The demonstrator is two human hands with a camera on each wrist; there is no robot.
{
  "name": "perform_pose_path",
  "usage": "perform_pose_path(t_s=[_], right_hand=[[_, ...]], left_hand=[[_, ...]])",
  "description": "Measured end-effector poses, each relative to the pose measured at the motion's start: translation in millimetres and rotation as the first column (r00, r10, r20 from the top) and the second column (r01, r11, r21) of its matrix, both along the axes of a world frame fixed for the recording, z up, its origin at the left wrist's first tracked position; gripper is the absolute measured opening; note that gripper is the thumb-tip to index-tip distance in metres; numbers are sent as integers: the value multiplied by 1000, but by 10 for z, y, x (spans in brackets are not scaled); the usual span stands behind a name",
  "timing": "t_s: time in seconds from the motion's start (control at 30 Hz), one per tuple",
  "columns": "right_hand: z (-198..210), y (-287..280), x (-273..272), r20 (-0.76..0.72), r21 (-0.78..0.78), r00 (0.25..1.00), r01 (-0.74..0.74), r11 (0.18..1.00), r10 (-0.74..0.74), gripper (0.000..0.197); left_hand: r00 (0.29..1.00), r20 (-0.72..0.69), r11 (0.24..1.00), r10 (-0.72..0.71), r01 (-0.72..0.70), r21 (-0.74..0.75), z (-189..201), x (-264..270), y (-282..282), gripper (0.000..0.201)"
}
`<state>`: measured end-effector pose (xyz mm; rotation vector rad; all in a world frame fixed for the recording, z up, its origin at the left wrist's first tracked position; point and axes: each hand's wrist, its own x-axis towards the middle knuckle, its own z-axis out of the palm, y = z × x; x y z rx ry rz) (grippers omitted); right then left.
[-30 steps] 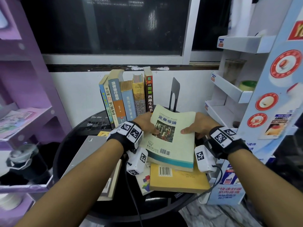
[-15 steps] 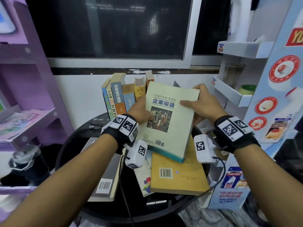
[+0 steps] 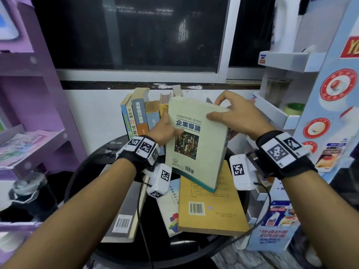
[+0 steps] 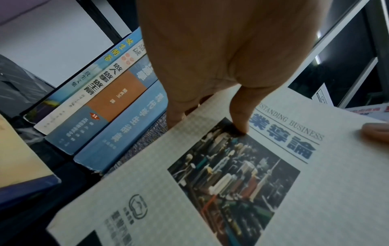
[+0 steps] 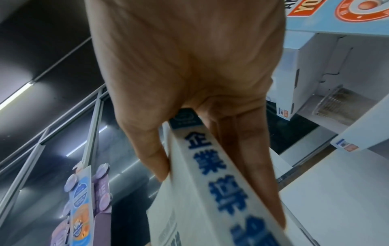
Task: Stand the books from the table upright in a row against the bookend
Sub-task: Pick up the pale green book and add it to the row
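Both hands hold the pale green book (image 3: 196,140) raised off the bench (image 3: 81,175); left hand (image 3: 165,129) grip at its left edge; right hand (image 3: 235,117) grip pinching its top right corner.

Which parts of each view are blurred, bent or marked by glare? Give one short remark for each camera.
Head view: wide-angle bending bows the purple shelf, and the dark window shows streaky reflections. Left wrist view: the pale green book reads fairly sharp by its title but softens toward the bottom edge. Right wrist view: that book's spine lettering smears with blur toward the bottom, and bright light streaks cross the dark glass.
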<state>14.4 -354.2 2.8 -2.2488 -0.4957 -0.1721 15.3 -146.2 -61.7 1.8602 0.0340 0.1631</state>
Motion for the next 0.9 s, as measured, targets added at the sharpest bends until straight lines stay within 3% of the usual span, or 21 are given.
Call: perform_pose_path(t_s=[0.1,0.23,0.37,0.47,0.67,0.9], right_hand=[[101,59,-32,-30,-138,998,-66,988,63,42],[203,144,-108,-85,-210,990,-130,969,114,60],[217,257,-148,-39,-367,993,-118,923,112,80],[203,286,-157,33,-452,994,-81,889,107,83],[153,208,-136,70,-397,995,-35,917,68,74],[131,90,-90,60,-331,998,19,943,1,73]], left_hand=[[998,66,986,16,-5,-165,65,-4,-26,53],[987,162,961,11,34,-273,122,-10,-62,54],[982,187,960,24,29,-279,163,-1,-117,49],[982,188,966,23,27,-257,181,13,-142,39],[984,177,975,-21,59,-214,225,63,-184,32],[988,144,995,-60,72,-76,240,188,-212,43]])
